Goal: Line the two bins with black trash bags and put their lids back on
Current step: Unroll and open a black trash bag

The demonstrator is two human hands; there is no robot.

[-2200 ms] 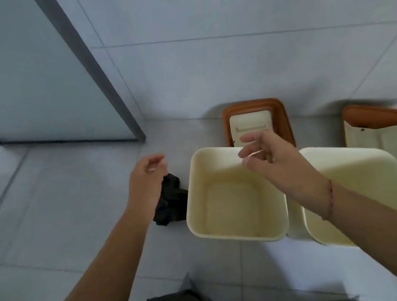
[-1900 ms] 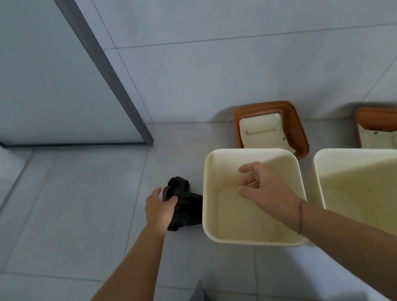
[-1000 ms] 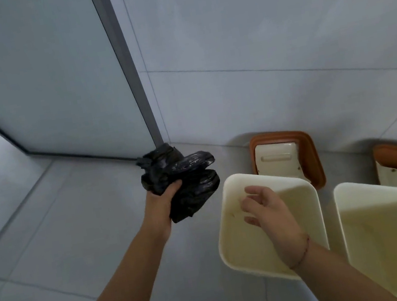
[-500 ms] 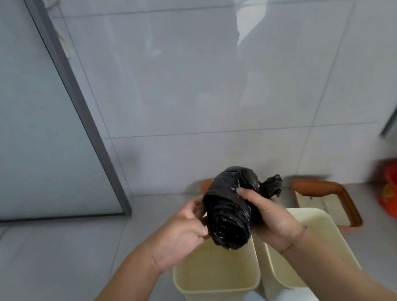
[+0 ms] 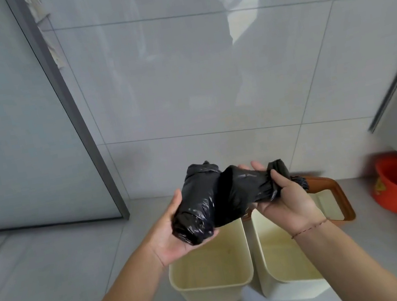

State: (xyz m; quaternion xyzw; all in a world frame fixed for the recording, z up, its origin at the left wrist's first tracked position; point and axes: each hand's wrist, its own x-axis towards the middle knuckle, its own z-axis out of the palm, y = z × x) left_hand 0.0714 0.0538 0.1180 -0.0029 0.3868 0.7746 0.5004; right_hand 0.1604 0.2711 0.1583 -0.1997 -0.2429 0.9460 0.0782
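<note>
Since half a second ago the roll (image 5: 202, 210) has opened out: the right hand (image 5: 289, 203) pinches a loose end, fingers curled round it, and draws it toward 3 o'clock. The left hand (image 5: 170, 239) cups the bulk, thumb along its side. Both bins (image 5: 211, 298) stand unlined at 6 o'clock below. The film looks light, limp and slick, so it is probably best pinched at a free edge and peeled off one bag at a time.
</note>
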